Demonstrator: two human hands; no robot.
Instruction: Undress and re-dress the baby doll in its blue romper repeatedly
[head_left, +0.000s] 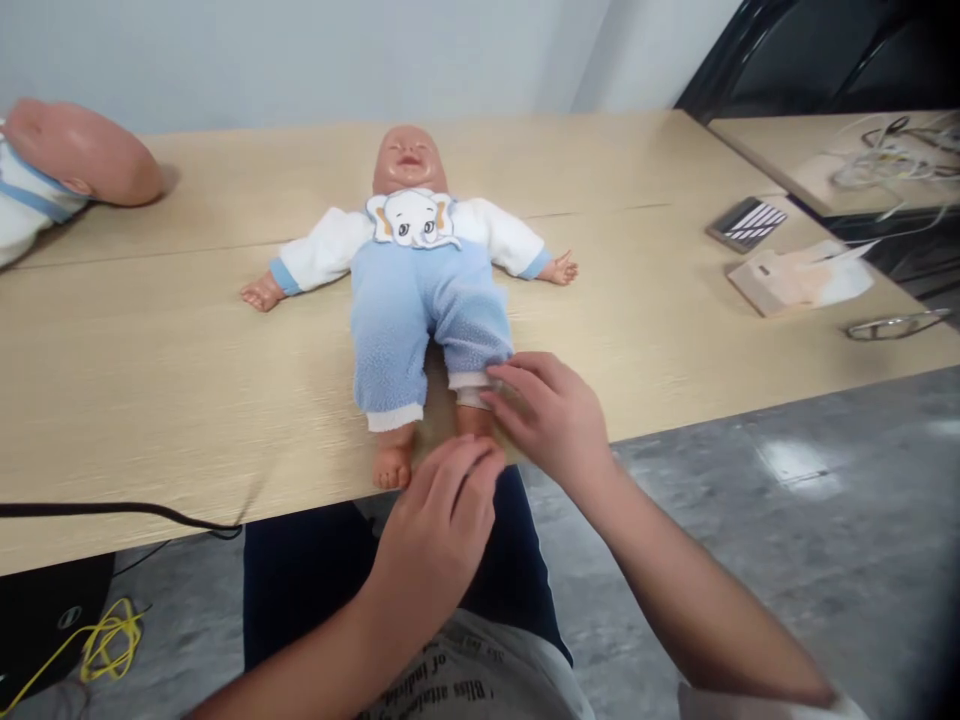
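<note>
A baby doll (409, 160) lies on its back on the wooden table, head toward the wall and arms spread. It wears light blue trousers (390, 320), a white-sleeved top (330, 245) and an elephant-face bib (415, 218). My right hand (555, 420) is at the white cuff (469, 382) of the trouser leg on the right, fingers bent against its outer edge. Around the foot of that same leg, my left hand (442, 515) curls its fingers, hiding most of the foot. The doll's other foot (392, 460) is bare and touched by neither hand.
A second doll (90, 150) lies at the far left. On the right are a dark striped box (748, 222), a tissue box (780, 280) and glasses (896, 325). A black cable (112, 508) crosses the table's front left. Cables (892, 160) lie on another table.
</note>
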